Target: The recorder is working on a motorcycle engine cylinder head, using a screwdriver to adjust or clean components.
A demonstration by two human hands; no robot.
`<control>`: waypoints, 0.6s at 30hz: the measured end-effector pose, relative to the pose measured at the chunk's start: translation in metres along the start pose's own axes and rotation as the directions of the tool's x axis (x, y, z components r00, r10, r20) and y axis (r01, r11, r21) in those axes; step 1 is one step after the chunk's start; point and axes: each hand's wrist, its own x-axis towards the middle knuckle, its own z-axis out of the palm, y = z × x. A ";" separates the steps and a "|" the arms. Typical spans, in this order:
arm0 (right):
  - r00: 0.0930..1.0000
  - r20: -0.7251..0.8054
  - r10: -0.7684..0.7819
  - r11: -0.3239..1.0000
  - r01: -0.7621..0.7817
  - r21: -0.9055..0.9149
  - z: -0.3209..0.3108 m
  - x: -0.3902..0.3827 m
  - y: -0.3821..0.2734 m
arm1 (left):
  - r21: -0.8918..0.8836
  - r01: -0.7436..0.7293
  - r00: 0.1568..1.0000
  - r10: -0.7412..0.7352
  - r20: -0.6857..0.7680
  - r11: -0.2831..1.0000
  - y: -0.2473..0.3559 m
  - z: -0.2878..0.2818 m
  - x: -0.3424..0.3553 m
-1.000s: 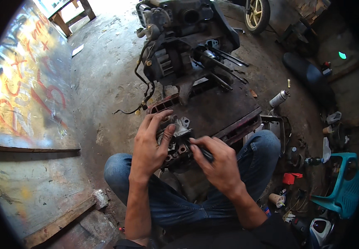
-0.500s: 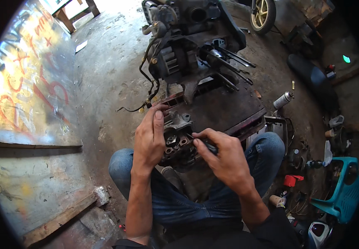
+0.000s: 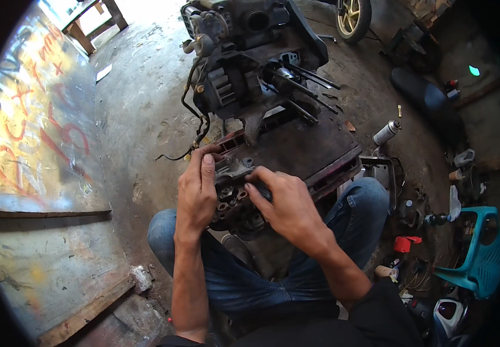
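Note:
My left hand [image 3: 197, 196] grips the left side of a grimy metal engine part [image 3: 230, 202] with bolt holes and dark cavities, its thumb lying along the top. My right hand [image 3: 289, 211] is closed round a dark slim tool [image 3: 266, 194] at the part's right side; the tool's tip is hidden by the fingers. The part rests at the near edge of a dark reddish-brown box-like stand [image 3: 308, 147], between my bent knees. A larger engine [image 3: 221, 81] with long studs, a shiny cylinder piece and hanging wires sits on the stand beyond.
A painted metal panel [image 3: 36, 133] stands at the left. On the right lie a spray can [image 3: 386, 132], a black seat [image 3: 418, 95], a teal chair [image 3: 481, 254], a red item [image 3: 405, 243] and assorted parts. A motorcycle wheel [image 3: 353, 17] is at the back.
My right hand has moved up and left over the part, covering more of it. My left hand still grips the part. The whole view shifted slightly as the camera moved.

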 end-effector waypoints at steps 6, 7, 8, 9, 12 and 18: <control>0.989 0.070 0.133 0.985 -0.140 0.101 -0.023 -0.014 -0.015 | 0.043 0.003 1.000 -0.003 -0.003 0.999 0.009 0.001 -0.005; 0.990 0.031 0.137 0.987 -0.139 0.083 -0.014 -0.008 -0.012 | 0.036 0.000 1.000 0.000 0.004 0.999 0.010 -0.001 -0.003; 0.987 0.068 0.148 0.984 -0.154 0.095 -0.010 -0.002 -0.007 | 0.049 -0.023 1.000 0.023 0.002 0.999 0.009 -0.001 -0.002; 0.987 0.053 0.151 0.984 -0.156 0.091 -0.019 -0.006 -0.009 | 0.044 -0.036 0.999 0.035 0.011 0.998 0.008 0.003 -0.002; 0.977 0.142 0.161 0.971 -0.183 0.152 -0.042 -0.027 -0.024 | 0.097 -0.035 0.999 0.038 -0.027 0.995 -0.001 0.000 -0.010; 0.982 0.065 0.176 0.969 -0.185 0.166 -0.036 -0.026 -0.016 | 0.066 -0.016 1.000 0.016 0.002 0.998 0.009 0.004 -0.004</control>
